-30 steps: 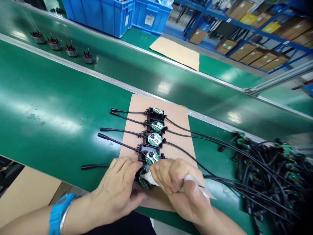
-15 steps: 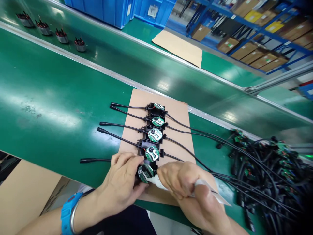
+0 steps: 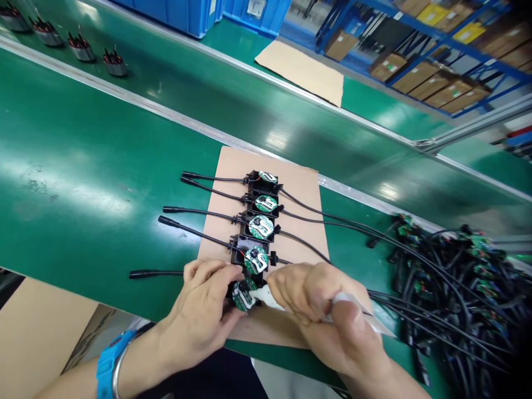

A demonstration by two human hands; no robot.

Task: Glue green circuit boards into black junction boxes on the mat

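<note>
Fingers of my left hand [image 3: 203,305] grip the edge of the nearest round green circuit board [image 3: 242,296], thumb on the near side. My right hand [image 3: 328,310] is wrapped round a white squeeze tube [image 3: 270,297]. Its nozzle tip points left at the upper right of that board, where a curved white paste line lies. Beyond it, a row of black plastic housings [image 3: 262,183] carries more boards, such as one board [image 3: 256,259] with a white paste track. Black cables [image 3: 195,230] leave the housings on both sides. The nearest housing is mostly hidden by my hands.
A cardboard sheet [image 3: 297,221] lies under the row on the green table [image 3: 103,183]. At right is a heap of black cables with boards [image 3: 453,288]. Several motor stators [image 3: 115,64] stand on the far-left conveyor strip. Blue bins [image 3: 166,14] and a second cardboard piece [image 3: 303,72] are behind.
The nozzle tip has moved from the board's lower part to its upper right side, and the white line on the board is longer. The whole view has shifted slightly.
</note>
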